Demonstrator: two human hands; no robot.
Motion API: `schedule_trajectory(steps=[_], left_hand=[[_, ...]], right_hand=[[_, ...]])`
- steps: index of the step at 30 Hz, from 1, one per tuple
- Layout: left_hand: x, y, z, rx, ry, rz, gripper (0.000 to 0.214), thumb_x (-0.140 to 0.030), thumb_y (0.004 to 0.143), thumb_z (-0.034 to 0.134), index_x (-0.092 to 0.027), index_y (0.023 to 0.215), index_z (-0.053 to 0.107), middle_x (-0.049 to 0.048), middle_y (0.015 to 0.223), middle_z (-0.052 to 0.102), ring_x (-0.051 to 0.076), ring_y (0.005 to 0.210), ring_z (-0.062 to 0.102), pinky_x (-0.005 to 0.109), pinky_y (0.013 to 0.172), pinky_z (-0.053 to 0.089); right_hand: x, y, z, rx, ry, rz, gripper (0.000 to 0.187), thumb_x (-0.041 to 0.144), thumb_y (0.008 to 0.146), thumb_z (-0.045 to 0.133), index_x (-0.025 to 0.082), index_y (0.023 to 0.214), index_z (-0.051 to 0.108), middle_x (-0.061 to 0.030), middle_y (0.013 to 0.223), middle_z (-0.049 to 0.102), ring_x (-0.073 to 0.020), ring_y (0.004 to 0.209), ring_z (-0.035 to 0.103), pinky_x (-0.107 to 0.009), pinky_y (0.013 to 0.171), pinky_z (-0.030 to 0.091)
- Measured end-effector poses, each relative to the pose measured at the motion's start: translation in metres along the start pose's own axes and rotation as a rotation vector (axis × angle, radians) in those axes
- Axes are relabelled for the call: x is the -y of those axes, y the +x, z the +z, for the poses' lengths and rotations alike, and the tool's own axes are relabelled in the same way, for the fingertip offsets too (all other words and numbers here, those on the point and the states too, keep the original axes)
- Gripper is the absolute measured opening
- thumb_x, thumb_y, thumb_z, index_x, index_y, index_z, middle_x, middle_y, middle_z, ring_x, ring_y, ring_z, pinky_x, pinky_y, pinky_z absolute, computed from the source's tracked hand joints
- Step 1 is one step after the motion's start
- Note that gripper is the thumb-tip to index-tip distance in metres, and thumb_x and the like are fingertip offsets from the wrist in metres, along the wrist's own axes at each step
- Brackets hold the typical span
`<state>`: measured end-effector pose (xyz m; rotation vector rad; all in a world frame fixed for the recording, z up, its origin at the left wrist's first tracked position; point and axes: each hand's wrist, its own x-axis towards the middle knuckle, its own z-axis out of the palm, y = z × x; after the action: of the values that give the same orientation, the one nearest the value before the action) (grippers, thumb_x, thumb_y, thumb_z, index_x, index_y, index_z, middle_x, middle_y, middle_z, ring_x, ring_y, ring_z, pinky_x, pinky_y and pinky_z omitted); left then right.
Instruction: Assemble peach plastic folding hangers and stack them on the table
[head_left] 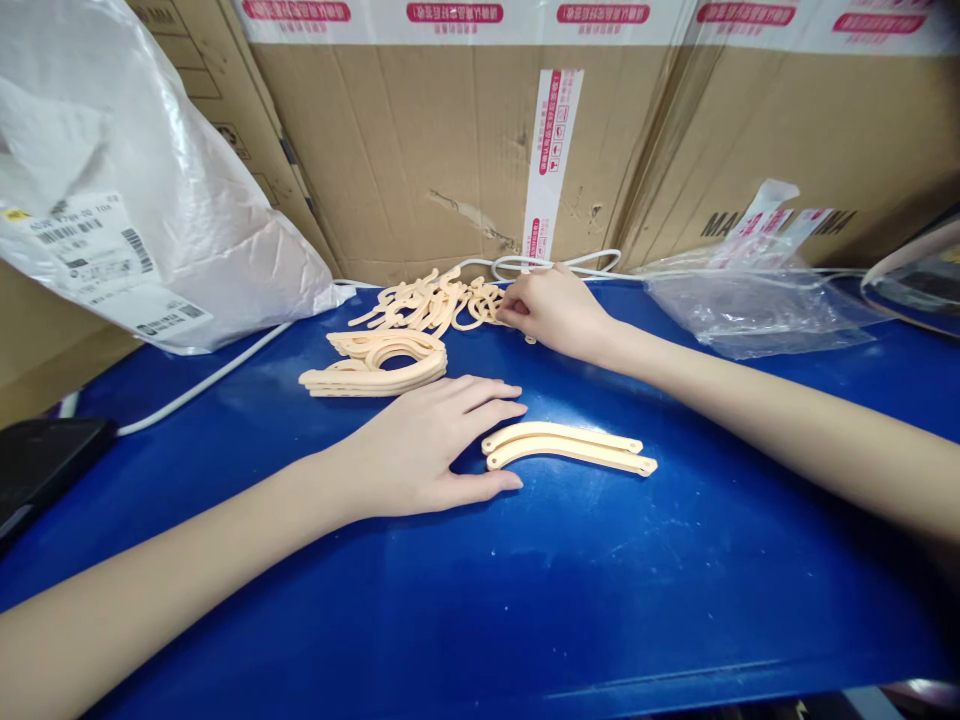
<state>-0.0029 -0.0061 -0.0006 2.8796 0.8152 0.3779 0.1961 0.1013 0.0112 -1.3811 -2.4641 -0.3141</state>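
Note:
My left hand (427, 440) lies with its fingers apart on the blue table, thumb and fingers spread toward two curved cream plastic hanger arms (566, 447). Those arms lie side by side, with small holes at their ends. Behind the hand sits a neat stack of cream folding hanger pieces (375, 370) around a round gap. At the back, my right hand (551, 310) reaches over the right end of a loose pile of cream plastic hooks (427, 300). Its fingers are pinched together at the pile; what lies between them is hidden.
Cardboard boxes (420, 140) stand along the back edge of the blue table (525, 600). A full white plastic bag (187, 210) leans at the left, near a black phone (52, 465). A white cable (210, 380) runs behind. Clear plastic wrapping (757, 300) lies at back right.

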Motion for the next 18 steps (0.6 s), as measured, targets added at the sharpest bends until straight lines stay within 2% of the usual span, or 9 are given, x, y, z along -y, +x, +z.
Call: schedule_trajectory(steps=[5, 11, 18], left_hand=[[-0.001, 0.002, -0.001, 0.007, 0.000, -0.008, 0.052, -0.052, 0.091, 0.053, -0.016, 0.129, 0.055, 0.0100, 0.138, 0.054, 0.026, 0.122, 0.052, 0.042, 0.103, 0.042], [-0.001, 0.002, -0.001, 0.006, -0.004, -0.007, 0.051, -0.051, 0.091, 0.053, -0.017, 0.129, 0.055, 0.0100, 0.137, 0.054, 0.026, 0.122, 0.053, 0.043, 0.102, 0.043], [-0.001, 0.001, -0.001, 0.009, -0.001, -0.006, 0.050, -0.050, 0.092, 0.053, -0.018, 0.130, 0.054, 0.0102, 0.138, 0.054, 0.027, 0.123, 0.052, 0.043, 0.103, 0.042]], right_hand=[[0.004, -0.003, 0.002, -0.030, -0.004, 0.011, 0.024, 0.024, 0.087, 0.053, 0.014, 0.081, 0.074, -0.0113, 0.082, 0.072, -0.0269, 0.087, 0.064, -0.040, 0.085, 0.040], [0.006, -0.002, 0.001, -0.081, 0.009, -0.012, 0.022, 0.024, 0.084, 0.054, 0.013, 0.080, 0.073, -0.0095, 0.080, 0.070, -0.0254, 0.084, 0.063, -0.040, 0.087, 0.038], [0.006, 0.001, -0.025, -0.163, 0.135, -0.015, 0.017, 0.020, 0.078, 0.057, 0.013, 0.078, 0.073, -0.0045, 0.064, 0.063, -0.0189, 0.066, 0.059, -0.033, 0.070, 0.040]])
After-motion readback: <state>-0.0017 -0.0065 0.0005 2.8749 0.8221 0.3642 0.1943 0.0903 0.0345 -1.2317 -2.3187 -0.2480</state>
